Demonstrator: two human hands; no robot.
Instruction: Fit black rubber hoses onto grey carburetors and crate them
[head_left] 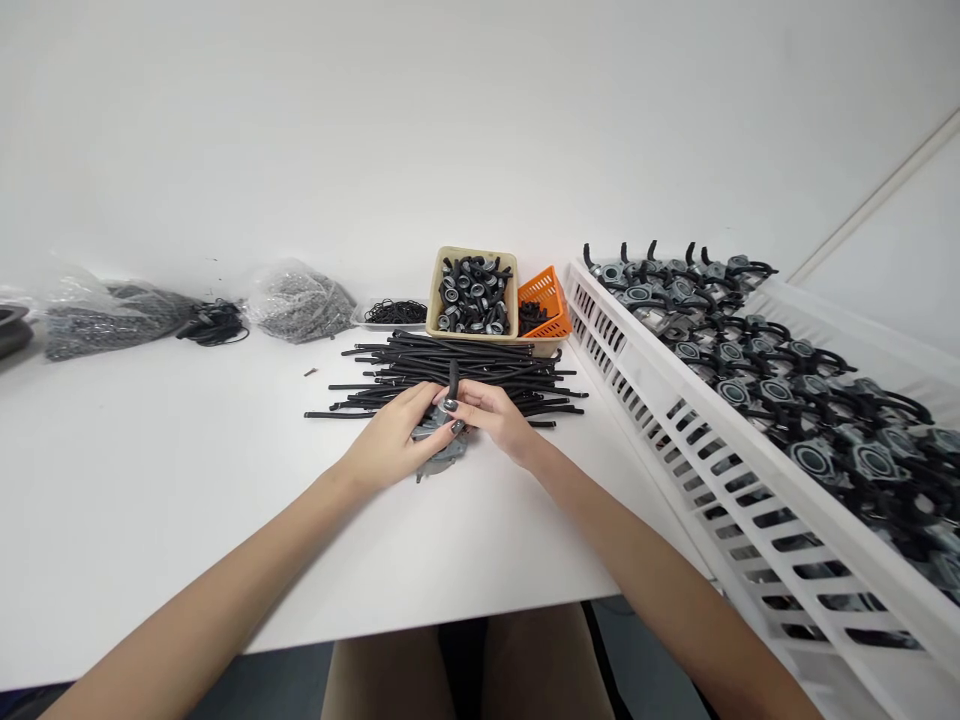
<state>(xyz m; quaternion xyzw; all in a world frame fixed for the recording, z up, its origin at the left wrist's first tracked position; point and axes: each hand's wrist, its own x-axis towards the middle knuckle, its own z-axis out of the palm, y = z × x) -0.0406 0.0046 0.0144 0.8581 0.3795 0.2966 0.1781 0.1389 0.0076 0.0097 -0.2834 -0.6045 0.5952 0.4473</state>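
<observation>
Both my hands meet over a grey metal housing near the middle of the white table. My left hand is wrapped around its left side, thumb across the top. A short black rubber hose stands up from the housing's far end. My right hand closes its thumb and fingers at the base of that hose. The fingers partly hide the joint between hose and housing. Just beyond my hands lies a loose pile of long black rubber hoses.
A cream bin of black-and-grey round parts stands behind the hoses, beside an orange basket with small black pieces. On the right, a large white slotted crate holds many similar housings. Clear bags of small parts sit at the back left.
</observation>
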